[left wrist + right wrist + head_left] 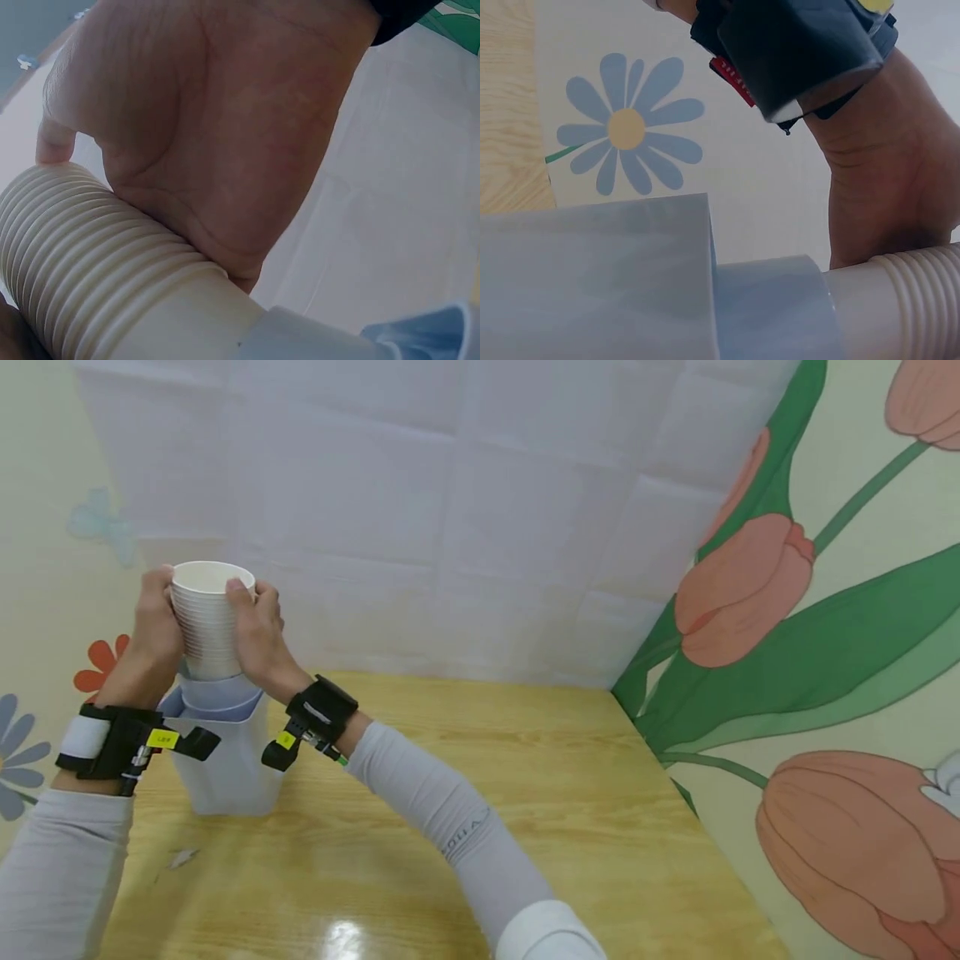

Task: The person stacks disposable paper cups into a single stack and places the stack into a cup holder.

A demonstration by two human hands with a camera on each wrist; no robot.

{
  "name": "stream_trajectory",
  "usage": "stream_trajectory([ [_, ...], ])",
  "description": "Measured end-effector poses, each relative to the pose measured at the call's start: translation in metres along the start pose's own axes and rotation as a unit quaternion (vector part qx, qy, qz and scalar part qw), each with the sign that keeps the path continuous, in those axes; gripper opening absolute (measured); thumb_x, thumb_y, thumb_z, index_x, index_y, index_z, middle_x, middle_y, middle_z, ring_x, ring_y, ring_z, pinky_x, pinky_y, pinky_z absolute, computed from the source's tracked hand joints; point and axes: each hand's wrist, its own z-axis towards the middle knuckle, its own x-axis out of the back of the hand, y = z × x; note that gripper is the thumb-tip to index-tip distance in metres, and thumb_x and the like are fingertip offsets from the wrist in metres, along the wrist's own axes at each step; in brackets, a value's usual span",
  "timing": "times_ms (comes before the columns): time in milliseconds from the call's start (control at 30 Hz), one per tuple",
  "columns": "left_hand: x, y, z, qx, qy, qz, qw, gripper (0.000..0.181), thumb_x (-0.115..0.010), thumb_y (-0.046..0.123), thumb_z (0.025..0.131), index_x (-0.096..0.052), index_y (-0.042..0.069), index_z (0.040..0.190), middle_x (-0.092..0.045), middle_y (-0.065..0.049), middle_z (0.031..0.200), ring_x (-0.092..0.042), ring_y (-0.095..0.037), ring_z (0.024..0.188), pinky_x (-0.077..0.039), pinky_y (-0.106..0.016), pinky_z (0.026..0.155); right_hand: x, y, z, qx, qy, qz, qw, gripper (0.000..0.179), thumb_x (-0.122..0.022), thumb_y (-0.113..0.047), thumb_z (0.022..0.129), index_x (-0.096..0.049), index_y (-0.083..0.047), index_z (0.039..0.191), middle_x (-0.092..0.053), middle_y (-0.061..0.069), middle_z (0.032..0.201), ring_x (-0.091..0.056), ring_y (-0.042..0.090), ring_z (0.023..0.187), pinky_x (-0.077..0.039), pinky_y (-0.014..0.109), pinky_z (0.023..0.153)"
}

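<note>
Both hands are raised at the left of the head view, one on each side of a tall stack of nested white paper cups. My left hand grips the stack's left side; my right hand holds its right side, with the thumb near the top rim. The stack stands upright, mouths up, its lower end at a pale blue round sleeve. That sleeve sits in the mouth of a square, translucent whitish bin on the table. The ribbed rims of the cups show in the left wrist view.
The wood-grain table extends to the right of the bin. A small pale scrap lies in front of it. Behind is a wall covered with a creased white sheet; painted tulips decorate the right wall.
</note>
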Motion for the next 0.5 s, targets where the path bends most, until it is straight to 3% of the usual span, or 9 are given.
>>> stream_trajectory([
  [300, 0.0033, 0.0003, -0.0022, 0.003, 0.014, -0.005, 0.9999, 0.047, -0.013, 0.046, 0.104, -0.054, 0.033, 0.084, -0.048, 0.011, 0.084, -0.045, -0.014, 0.083, -0.033, -0.030, 0.075, -0.0019, -0.0054, -0.0015, 0.011, 0.010, -0.021, 0.9997, 0.057, -0.030, -0.047, 0.101, -0.039, -0.005, 0.138, -0.045, -0.001, 0.116, -0.036, 0.006, 0.103, -0.036, 0.020, 0.085],
  [500, 0.0003, -0.0028, 0.0016, 0.000, 0.007, 0.002, 1.0000, 0.045, -0.016, 0.047, 0.104, -0.054, 0.031, 0.086, -0.050, 0.011, 0.081, -0.047, -0.015, 0.079, -0.037, -0.029, 0.070, 0.0006, -0.0027, 0.0008, 0.010, 0.020, -0.027, 0.9994, 0.055, -0.030, -0.047, 0.102, -0.040, -0.005, 0.136, -0.045, -0.002, 0.111, -0.038, 0.006, 0.101, -0.035, 0.020, 0.084],
])
